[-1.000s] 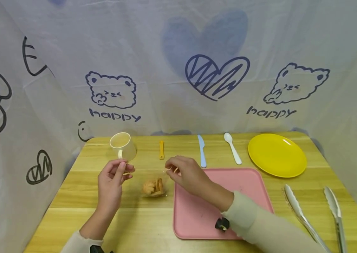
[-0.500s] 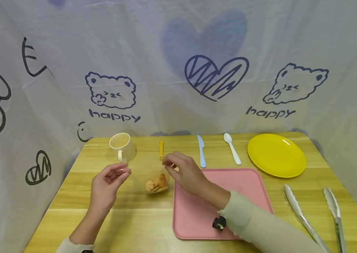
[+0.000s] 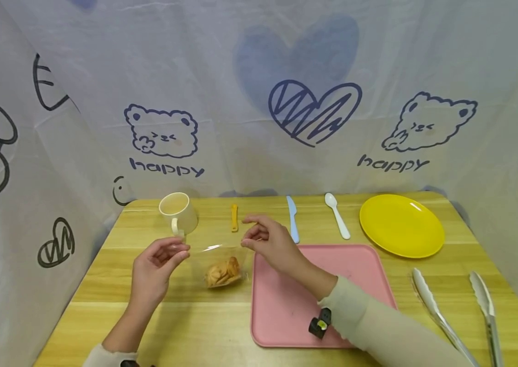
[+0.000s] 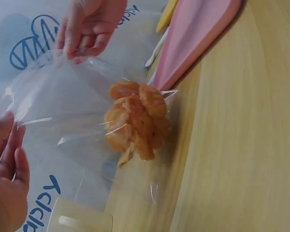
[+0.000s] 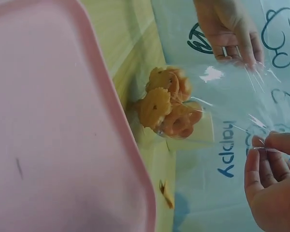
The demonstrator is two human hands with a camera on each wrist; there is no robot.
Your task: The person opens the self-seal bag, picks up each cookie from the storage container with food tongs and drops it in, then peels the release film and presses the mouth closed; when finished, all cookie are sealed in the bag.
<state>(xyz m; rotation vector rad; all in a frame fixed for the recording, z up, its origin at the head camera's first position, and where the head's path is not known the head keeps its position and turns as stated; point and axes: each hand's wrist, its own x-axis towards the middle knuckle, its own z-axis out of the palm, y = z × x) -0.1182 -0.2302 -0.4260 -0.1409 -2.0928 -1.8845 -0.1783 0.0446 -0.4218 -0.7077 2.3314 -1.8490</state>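
A clear plastic bag (image 3: 210, 251) with several golden, scalloped crackers (image 3: 223, 272) in its bottom hangs between my two hands over the wooden table. My left hand (image 3: 155, 270) pinches one upper corner between thumb and fingers, just in front of the mug handle. At the opposite upper corner, my right hand (image 3: 273, 243) pinches the film, its index finger raised. The right wrist view shows the film stretched between both hands, with the crackers (image 5: 169, 102) bunched together. In the left wrist view the bag (image 4: 63, 96) looks spread wide and see-through.
A cream mug (image 3: 180, 212) stands behind my left hand. Along the back lie an orange-yellow utensil handle (image 3: 234, 218), a blue knife (image 3: 292, 219), a white spoon (image 3: 337, 215) and a yellow plate (image 3: 401, 224). A pink tray (image 3: 286, 316) sits under my right forearm, with metal tongs (image 3: 440, 311) beyond it.
My left hand has moved slightly left and down, and the crackers have swung and settled in the bag. My right index finger has lifted. The bag's top edge now shows stretched between the hands.
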